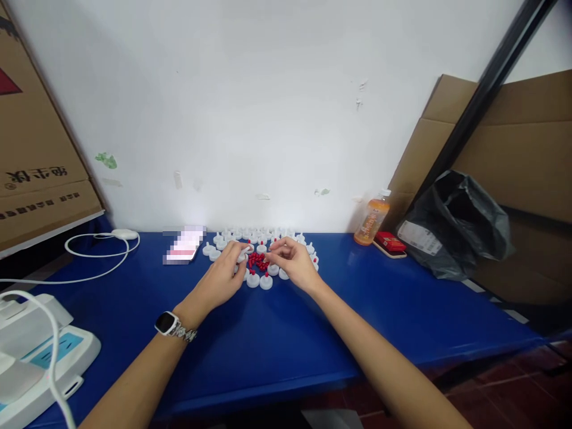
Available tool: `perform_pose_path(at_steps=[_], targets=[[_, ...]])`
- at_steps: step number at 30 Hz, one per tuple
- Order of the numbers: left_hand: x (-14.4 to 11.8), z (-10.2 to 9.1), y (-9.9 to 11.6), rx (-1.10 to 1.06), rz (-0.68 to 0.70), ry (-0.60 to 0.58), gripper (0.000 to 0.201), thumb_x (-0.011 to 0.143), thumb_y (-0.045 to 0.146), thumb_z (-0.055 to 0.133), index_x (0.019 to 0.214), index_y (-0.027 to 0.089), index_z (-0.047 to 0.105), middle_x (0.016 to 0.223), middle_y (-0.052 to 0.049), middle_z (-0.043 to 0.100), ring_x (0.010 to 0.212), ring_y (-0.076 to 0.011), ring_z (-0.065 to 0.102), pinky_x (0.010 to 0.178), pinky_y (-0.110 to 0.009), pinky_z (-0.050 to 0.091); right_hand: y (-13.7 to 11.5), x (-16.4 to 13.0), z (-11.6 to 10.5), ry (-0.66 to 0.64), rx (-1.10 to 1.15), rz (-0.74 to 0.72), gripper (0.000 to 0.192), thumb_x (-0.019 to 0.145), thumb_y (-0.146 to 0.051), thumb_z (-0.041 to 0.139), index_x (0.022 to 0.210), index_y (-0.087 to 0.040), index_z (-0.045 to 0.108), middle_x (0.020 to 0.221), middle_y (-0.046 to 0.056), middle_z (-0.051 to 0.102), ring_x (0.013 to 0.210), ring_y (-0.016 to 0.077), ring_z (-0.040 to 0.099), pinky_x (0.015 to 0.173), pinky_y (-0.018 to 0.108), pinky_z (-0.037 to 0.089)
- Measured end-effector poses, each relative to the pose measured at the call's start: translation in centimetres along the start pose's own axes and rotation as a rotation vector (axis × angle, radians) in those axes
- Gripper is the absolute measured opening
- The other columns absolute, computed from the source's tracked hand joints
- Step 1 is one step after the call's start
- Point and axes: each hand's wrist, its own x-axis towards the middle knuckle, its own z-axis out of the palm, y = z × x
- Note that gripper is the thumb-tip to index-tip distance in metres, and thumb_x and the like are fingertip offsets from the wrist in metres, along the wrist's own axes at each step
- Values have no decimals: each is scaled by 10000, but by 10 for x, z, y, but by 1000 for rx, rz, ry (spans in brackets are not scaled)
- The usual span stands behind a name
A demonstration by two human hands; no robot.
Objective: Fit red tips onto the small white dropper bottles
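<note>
A cluster of several small white caps (259, 237) lies on the blue table (277, 333) near the wall, with a pile of small red pieces (257, 261) in its middle. My left hand (221, 275), with a watch on its wrist, rests at the pile's left edge, fingertips pinched on a white cap. My right hand (292, 262) hovers at the pile's right side, thumb and forefinger pinched together on something tiny; what it is cannot be made out. Some caps in front carry a red tip (266, 275).
A phone (183, 245) lies left of the caps. A white cable and puck (123, 234) sit further left, a white device (40, 357) at the near left corner. An orange bottle (372, 219), red box (389, 242), black bag (456, 223) and cardboard stand right.
</note>
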Motion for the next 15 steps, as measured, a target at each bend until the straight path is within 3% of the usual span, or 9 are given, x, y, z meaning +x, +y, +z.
perform_pose_path(at_steps=[6,12,15], targets=[[-1,4,20,36,59,-55,366,898,153,405,1254,206,465,1157,-93,562,1030,-225,602,903,-391,506,-6,-9,14,19,107,-9,279,726,-435,776,776,-171,702,666,13,689,595,131,617,602,262,488],[-3,8,32,67,72,-82,475,895,126,386,1364,192,415,1291,-133,536,1190,-257,563,1011,-447,480,-6,-11,20,35,153,-28,272,733,-413,779,843,-178,701,661,0,679,619,130,624,616,254,490],[-3,10,32,52,39,-95,536,912,146,376,1444,190,337,1374,-154,499,1234,-276,546,1033,-482,467,-3,-12,23,110,201,-42,279,706,-403,800,821,-189,661,662,-7,676,616,137,628,617,263,496]])
